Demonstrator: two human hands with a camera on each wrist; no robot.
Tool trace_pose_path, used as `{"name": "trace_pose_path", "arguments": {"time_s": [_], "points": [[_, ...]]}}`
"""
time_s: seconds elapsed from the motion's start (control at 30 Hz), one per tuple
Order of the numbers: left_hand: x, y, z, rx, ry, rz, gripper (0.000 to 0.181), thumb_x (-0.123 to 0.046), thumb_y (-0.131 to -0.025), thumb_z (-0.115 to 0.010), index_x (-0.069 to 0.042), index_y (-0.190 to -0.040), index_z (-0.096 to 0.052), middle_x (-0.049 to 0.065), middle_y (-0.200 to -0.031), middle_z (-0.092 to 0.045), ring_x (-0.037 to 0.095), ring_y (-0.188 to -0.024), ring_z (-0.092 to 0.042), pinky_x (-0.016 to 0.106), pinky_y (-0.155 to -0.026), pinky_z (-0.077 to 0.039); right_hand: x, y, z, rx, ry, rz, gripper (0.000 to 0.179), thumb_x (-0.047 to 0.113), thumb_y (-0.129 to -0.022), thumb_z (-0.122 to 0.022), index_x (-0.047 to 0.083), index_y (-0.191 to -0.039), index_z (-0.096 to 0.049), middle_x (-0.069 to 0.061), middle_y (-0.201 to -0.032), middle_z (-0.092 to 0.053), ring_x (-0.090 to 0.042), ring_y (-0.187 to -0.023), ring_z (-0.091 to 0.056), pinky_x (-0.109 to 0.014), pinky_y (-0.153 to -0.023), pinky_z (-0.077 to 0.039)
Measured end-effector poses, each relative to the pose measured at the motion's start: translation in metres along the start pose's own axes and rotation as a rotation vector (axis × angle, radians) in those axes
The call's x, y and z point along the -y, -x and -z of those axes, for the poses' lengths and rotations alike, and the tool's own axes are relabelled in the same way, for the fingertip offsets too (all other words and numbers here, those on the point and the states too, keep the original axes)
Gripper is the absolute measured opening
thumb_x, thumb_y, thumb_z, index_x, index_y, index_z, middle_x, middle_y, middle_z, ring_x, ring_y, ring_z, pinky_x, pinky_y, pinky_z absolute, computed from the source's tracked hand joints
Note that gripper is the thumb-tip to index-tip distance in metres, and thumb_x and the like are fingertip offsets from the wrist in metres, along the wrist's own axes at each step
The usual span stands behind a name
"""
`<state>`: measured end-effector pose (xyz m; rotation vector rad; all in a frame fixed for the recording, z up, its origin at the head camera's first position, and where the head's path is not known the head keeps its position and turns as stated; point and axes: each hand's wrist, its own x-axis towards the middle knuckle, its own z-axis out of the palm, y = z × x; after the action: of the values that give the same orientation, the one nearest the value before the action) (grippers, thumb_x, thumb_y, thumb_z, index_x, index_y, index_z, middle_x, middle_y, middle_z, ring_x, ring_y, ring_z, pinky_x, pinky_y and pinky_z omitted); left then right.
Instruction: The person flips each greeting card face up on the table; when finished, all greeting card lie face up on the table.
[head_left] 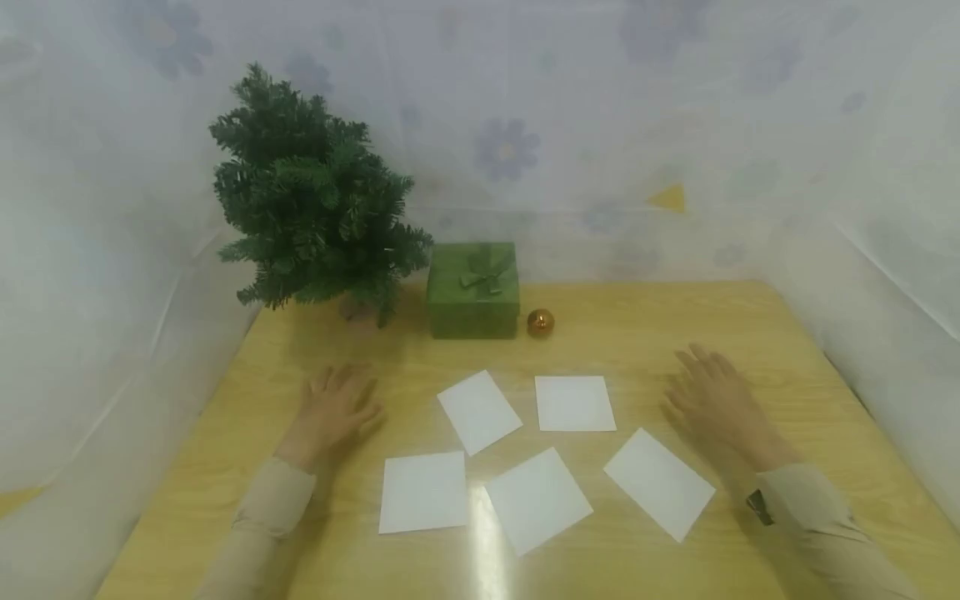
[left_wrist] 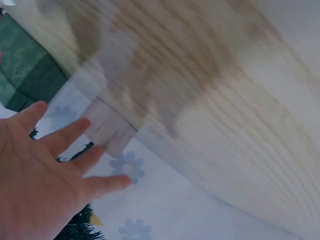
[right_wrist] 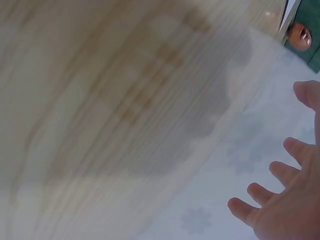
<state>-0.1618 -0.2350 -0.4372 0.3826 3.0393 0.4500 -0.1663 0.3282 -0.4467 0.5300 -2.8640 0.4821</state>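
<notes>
My left hand (head_left: 333, 412), palm down with spread fingers, is over the table's left side and holds nothing. My right hand (head_left: 716, 404) is likewise spread over the right side, its fingers empty. Between them lie several white paper cards: one at the upper left (head_left: 480, 412), one at the upper right (head_left: 575, 404), one at the lower left (head_left: 423, 493), one at the lower middle (head_left: 538, 502) and a tilted one (head_left: 660, 485) nearest my right hand. The left wrist view shows the left palm (left_wrist: 35, 170) with fingers apart; the right wrist view shows the right hand (right_wrist: 290, 200) at the edge.
Toward the back left stands a small artificial Christmas tree (head_left: 315, 200). Beside it is a green gift box (head_left: 474, 308) with a bow, and a shiny copper-coloured ball (head_left: 541, 322) sits to its right. Pale flower-printed sheeting (head_left: 585, 108) encloses the wooden table (head_left: 675, 317) at back and sides.
</notes>
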Motion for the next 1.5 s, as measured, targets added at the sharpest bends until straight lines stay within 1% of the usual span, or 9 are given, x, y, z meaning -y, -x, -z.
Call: {"name": "trace_pose_path", "arguments": {"time_s": [0.2, 0.4, 0.6, 0.67, 0.87, 1.0, 1.1, 1.3, 1.5], "points": [[-0.005, 0.003, 0.004, 0.089, 0.032, -0.041, 0.061, -0.043, -0.094, -0.052, -0.005, -0.141, -0.043, 0.024, -0.143, -0.041, 0.055, -0.129, -0.030, 0.074, -0.102, -0.014, 0.026, -0.007, -0.007, 0.015, -0.032, 0.057, 0.061, 0.019, -0.086, -0.065, -0.011, -0.134, -0.041, -0.038, -0.137, -0.035, -0.057, -0.125, -0.029, -0.068, -0.104, -0.020], [-0.010, 0.013, 0.004, 0.135, 0.072, -0.101, 0.057, -0.036, -0.094, -0.055, 0.003, -0.136, -0.047, 0.025, -0.136, -0.048, 0.048, -0.123, -0.043, 0.064, -0.103, -0.029, 0.056, -0.012, -0.012, 0.119, -0.109, 0.042, 0.062, 0.025, -0.090, -0.061, -0.007, -0.139, -0.038, -0.032, -0.143, -0.032, -0.054, -0.131, -0.023, -0.069, -0.104, -0.017], [-0.020, 0.019, 0.000, 0.151, 0.130, -0.166, 0.058, -0.034, -0.094, -0.057, 0.004, -0.136, -0.046, 0.024, -0.136, -0.049, 0.045, -0.124, -0.045, 0.058, -0.105, -0.032, 0.083, -0.020, -0.028, 0.073, -0.048, 0.199, 0.062, 0.025, -0.084, -0.068, -0.008, -0.132, -0.046, -0.030, -0.136, -0.044, -0.048, -0.127, -0.036, -0.060, -0.106, -0.026], [-0.026, 0.017, -0.002, 0.150, 0.130, -0.190, 0.059, -0.036, -0.094, -0.056, 0.004, -0.137, -0.045, 0.024, -0.136, -0.049, 0.044, -0.124, -0.045, 0.058, -0.105, -0.031, 0.092, -0.024, -0.034, 0.068, -0.038, 0.233, 0.062, 0.026, -0.082, -0.070, -0.006, -0.131, -0.048, -0.028, -0.134, -0.046, -0.047, -0.125, -0.039, -0.060, -0.104, -0.030], [-0.048, 0.003, -0.005, 0.195, 0.152, -0.202, 0.060, -0.037, -0.093, -0.057, -0.001, -0.140, -0.043, 0.021, -0.139, -0.048, 0.042, -0.128, -0.041, 0.061, -0.108, -0.023, 0.121, -0.031, -0.047, 0.138, -0.106, 0.222, 0.061, 0.032, -0.084, -0.067, 0.001, -0.132, -0.049, -0.023, -0.139, -0.044, -0.049, -0.127, -0.037, -0.066, -0.101, -0.031], [-0.061, -0.007, -0.007, 0.199, 0.151, -0.229, 0.060, -0.033, -0.092, -0.060, -0.004, -0.141, -0.042, 0.017, -0.141, -0.048, 0.039, -0.129, -0.041, 0.058, -0.111, -0.021, 0.133, -0.036, -0.056, 0.137, -0.139, 0.263, 0.060, 0.032, -0.084, -0.068, 0.000, -0.132, -0.050, -0.022, -0.138, -0.046, -0.049, -0.126, -0.038, -0.066, -0.098, -0.034], [-0.067, -0.012, -0.008, 0.209, 0.139, -0.243, 0.062, -0.033, -0.091, -0.061, -0.004, -0.143, -0.040, 0.014, -0.143, -0.045, 0.038, -0.131, -0.040, 0.056, -0.112, -0.019, 0.143, -0.040, -0.057, 0.184, -0.144, 0.262, 0.061, 0.031, -0.085, -0.067, 0.000, -0.134, -0.048, -0.020, -0.138, -0.046, -0.049, -0.127, -0.037, -0.065, -0.098, -0.035], [-0.072, -0.021, -0.013, 0.252, 0.138, -0.198, 0.066, -0.034, -0.089, -0.064, -0.007, -0.144, -0.039, 0.012, -0.147, -0.041, 0.040, -0.136, -0.031, 0.059, -0.112, -0.015, 0.159, -0.048, -0.059, 0.304, -0.189, 0.209, 0.066, 0.031, -0.085, -0.069, -0.002, -0.137, -0.044, -0.021, -0.140, -0.046, -0.050, -0.130, -0.033, -0.063, -0.104, -0.028], [-0.072, -0.029, -0.020, 0.263, 0.139, -0.152, 0.071, -0.036, -0.085, -0.068, -0.012, -0.145, -0.038, 0.008, -0.149, -0.038, 0.043, -0.139, -0.023, 0.061, -0.111, -0.014, 0.169, -0.053, -0.067, 0.352, -0.191, 0.242, 0.063, 0.025, -0.086, -0.067, -0.004, -0.137, -0.043, -0.020, -0.136, -0.049, -0.046, -0.128, -0.038, -0.057, -0.106, -0.029]]}}
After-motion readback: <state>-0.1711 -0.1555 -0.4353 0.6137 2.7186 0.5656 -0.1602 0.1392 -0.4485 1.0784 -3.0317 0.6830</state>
